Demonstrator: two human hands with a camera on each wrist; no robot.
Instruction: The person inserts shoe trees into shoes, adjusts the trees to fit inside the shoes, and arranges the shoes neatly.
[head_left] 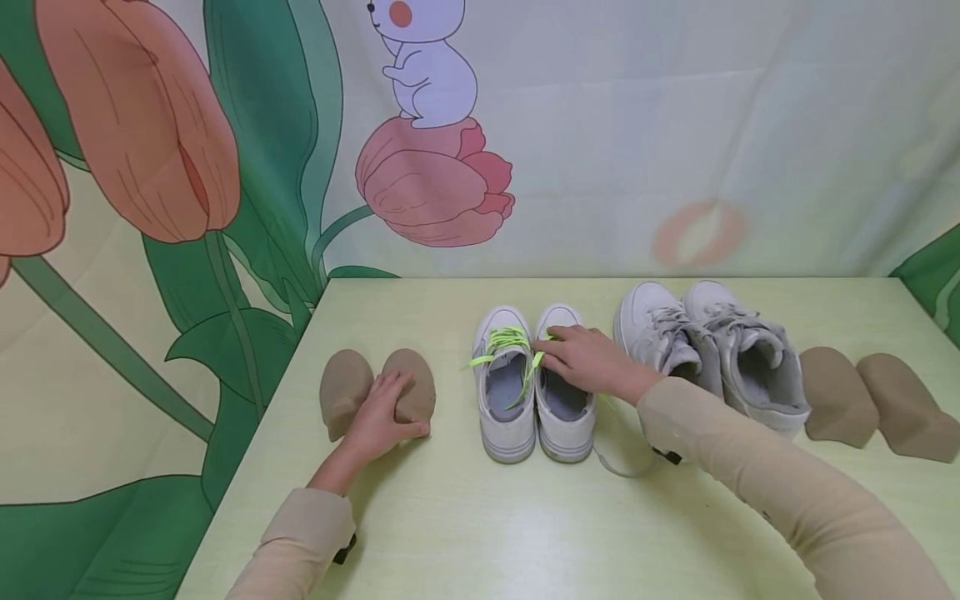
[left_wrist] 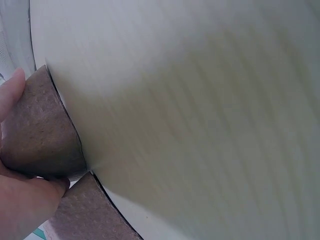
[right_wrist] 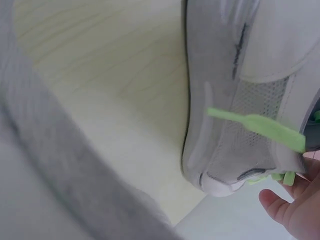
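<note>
- At the left of the worktop [head_left: 480,525] is the gripped item, a moulded brown shoe insert [head_left: 417,396], rounded end away from the person, beside its matching insert [head_left: 343,385].
- Left hand [head_left: 381,425]: thumb and fingers curled across the gripped item; the narrower near part presumably gives the surest purchase.
- Centre: left white sneaker [head_left: 508,437] and right white sneaker [head_left: 567,437] stand side by side, toes away, probably so that both mouths face the person. Lime-green laces [head_left: 508,337] have loose ends.
- Right hand [head_left: 588,360]: over the right white sneaker's lacing, perhaps steadying it; cannot tell whether the fingers grip.
- Farther right: chunky white sneakers [head_left: 641,317], then a second insert pair [head_left: 836,396].
- Left wrist view: exposes digits on opposite sides of the gripped item, partly masked in the head view.
- Right wrist view: reveals dark scuffs [right_wrist: 240,50] and a mesh panel [right_wrist: 260,97]; only the head view shows both insert pairs whole.
</note>
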